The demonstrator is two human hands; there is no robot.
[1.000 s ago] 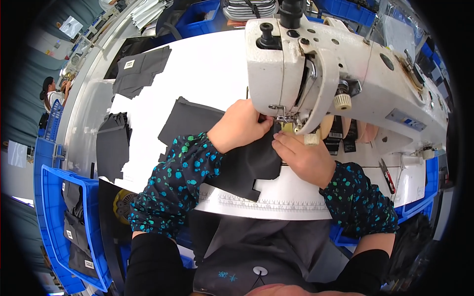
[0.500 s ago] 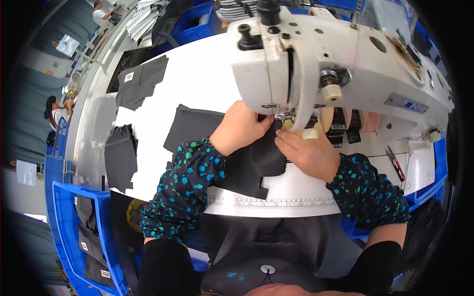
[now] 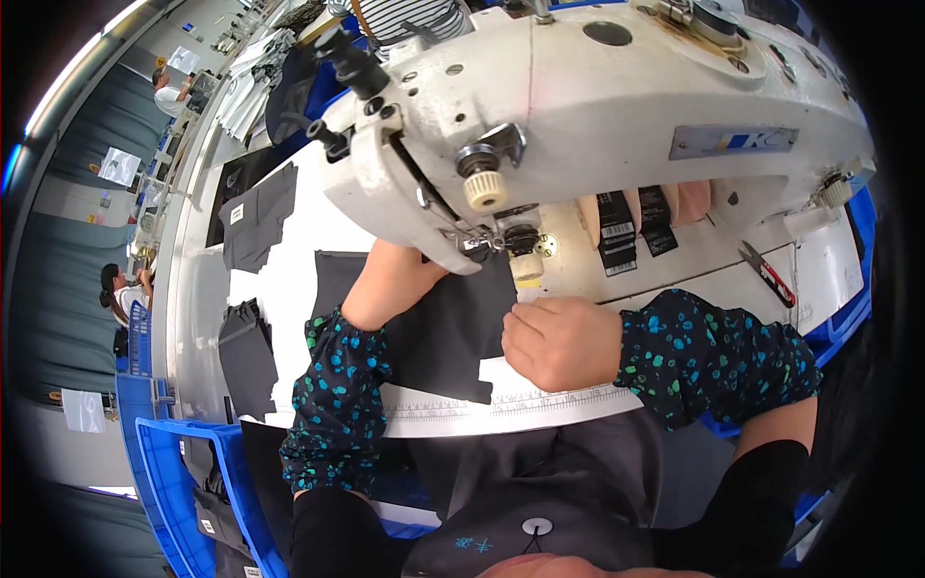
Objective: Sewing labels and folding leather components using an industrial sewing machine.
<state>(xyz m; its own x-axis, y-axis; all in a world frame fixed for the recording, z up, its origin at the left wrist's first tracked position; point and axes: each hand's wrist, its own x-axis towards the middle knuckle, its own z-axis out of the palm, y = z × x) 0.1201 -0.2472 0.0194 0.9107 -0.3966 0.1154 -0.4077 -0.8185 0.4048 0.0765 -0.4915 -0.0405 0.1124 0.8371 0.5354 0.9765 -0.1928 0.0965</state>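
Observation:
A dark grey fabric piece lies on the white sewing table under the head of a white sewing machine. My left hand rests on the fabric's left part, its fingertips hidden behind the machine head. By the fabric's right edge, in front of the presser foot, my right hand is closed with curled fingers. Whatever sits inside those fingers is hidden. Both forearms wear dark sleeve covers with blue and green spots.
Stacks of dark fabric pieces lie at the left. Red-handled snips and black labels are on the right. A printed ruler runs along the front edge. A blue crate holds more pieces. Two people sit far left.
My right hand has drawn back from the needle area toward the table's front edge, its fingers now curled. My left hand sits lower and further left in view. The whole view has shifted.

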